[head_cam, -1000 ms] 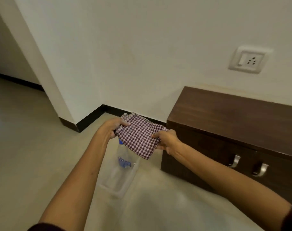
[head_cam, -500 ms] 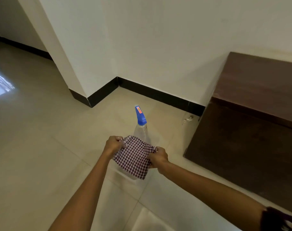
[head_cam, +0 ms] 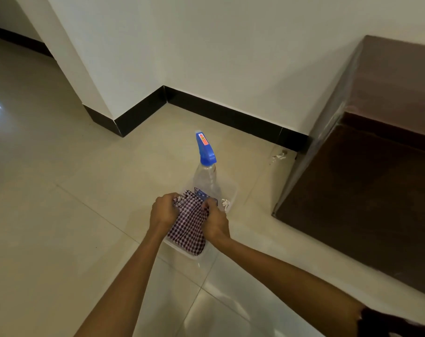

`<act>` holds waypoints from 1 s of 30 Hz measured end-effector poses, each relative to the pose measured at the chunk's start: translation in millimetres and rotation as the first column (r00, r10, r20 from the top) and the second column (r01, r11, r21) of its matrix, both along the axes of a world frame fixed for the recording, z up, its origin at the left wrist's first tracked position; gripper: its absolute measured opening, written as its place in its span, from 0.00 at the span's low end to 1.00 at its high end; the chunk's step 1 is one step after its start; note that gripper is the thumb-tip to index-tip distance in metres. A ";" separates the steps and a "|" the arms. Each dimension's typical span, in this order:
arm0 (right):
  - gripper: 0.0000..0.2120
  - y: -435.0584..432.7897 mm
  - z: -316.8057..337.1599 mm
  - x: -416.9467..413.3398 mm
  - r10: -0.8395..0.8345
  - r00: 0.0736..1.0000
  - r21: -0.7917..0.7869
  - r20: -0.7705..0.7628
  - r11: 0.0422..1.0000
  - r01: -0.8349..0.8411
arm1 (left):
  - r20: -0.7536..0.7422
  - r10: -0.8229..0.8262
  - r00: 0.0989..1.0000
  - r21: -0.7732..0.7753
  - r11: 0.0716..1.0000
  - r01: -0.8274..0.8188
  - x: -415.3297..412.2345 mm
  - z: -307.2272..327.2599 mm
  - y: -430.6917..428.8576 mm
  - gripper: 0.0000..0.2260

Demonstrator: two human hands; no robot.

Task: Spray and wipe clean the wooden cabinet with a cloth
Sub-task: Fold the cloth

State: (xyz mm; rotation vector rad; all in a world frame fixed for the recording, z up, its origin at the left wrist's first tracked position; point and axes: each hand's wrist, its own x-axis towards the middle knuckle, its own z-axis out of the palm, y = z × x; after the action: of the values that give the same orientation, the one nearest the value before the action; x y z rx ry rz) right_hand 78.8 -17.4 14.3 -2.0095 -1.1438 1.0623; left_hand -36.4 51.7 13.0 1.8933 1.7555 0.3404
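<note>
A purple-and-white checked cloth is held low over a clear plastic tray on the floor. My left hand grips its left edge and my right hand grips its right edge. The cloth's lower end lies in the tray. A clear spray bottle with a blue trigger head stands upright in the tray just beyond the cloth. The dark wooden cabinet stands at the right against the wall, its side panel facing me.
Glossy beige floor tiles spread to the left and front. A white wall with black skirting runs behind, with a jutting corner at left. Small white scraps lie by the cabinet's base.
Both hands have lowered the cloth from in front of the bottle down into the tray. The view has tilted down and closer to the floor.
</note>
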 end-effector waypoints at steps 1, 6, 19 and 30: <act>0.17 2.5 -2.3 -3.7 0.036 0.997 0.015 0.071 0.999 -0.037 | -0.079 -0.016 0.997 0.030 0.999 0.018 1.3 -3.5 -1.8 0.16; 0.24 10.3 -7.2 -11.4 0.136 0.966 -0.068 0.220 0.990 -0.124 | -0.516 -0.197 0.834 0.037 0.967 0.251 7.8 -14.5 -5.3 0.12; 0.15 23.3 -37.0 -22.9 0.616 0.575 -0.470 0.539 0.786 -0.401 | -0.508 -0.561 0.654 -0.217 0.818 0.533 5.1 -50.9 5.1 0.12; 0.30 32.9 -59.4 -29.6 0.796 0.329 -0.685 0.508 0.605 -0.406 | -0.507 -0.514 0.693 -0.263 0.857 0.444 14.3 -60.7 14.4 0.17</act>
State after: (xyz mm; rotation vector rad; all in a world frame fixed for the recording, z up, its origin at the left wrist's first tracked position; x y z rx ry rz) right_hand 49.2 15.5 -45.1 -2.5698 -2.5626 0.7492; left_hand -22.1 66.1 -47.6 2.4254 1.4520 -0.5750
